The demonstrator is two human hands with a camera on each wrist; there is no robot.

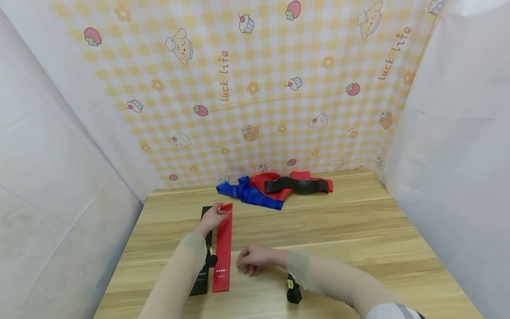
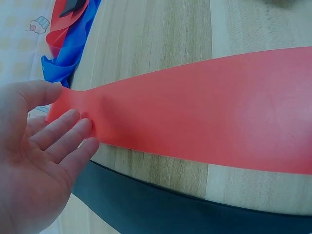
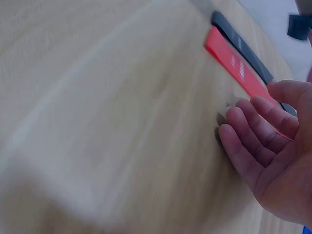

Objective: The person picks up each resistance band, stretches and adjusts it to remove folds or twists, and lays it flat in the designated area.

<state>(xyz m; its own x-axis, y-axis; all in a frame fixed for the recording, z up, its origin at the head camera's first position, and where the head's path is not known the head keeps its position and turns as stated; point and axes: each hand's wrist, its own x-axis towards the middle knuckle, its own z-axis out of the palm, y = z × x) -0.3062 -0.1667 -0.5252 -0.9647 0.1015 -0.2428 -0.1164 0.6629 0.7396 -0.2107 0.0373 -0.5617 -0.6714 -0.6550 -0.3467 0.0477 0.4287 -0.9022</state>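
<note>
A flat red resistance band (image 1: 223, 252) lies lengthwise on the table, with white dots and lettering near its close end. My left hand (image 1: 213, 218) pinches its far end between thumb and index finger. In the left wrist view that end of the red band (image 2: 195, 112) bends slightly at the grip, and the other fingers are loosely spread. Along its left side runs a black band (image 1: 200, 287), partly covered by the left arm. My right hand (image 1: 253, 258), fingers loosely curled and holding nothing, hovers or rests just right of the red band; contact with the table cannot be told.
Against the back curtain lies a loose pile: a blue band (image 1: 253, 196), a red band (image 1: 263, 178) and a black band (image 1: 304, 185) overlapping. White cloth walls (image 1: 438, 133) flank the wooden table (image 1: 338, 235) on both sides.
</note>
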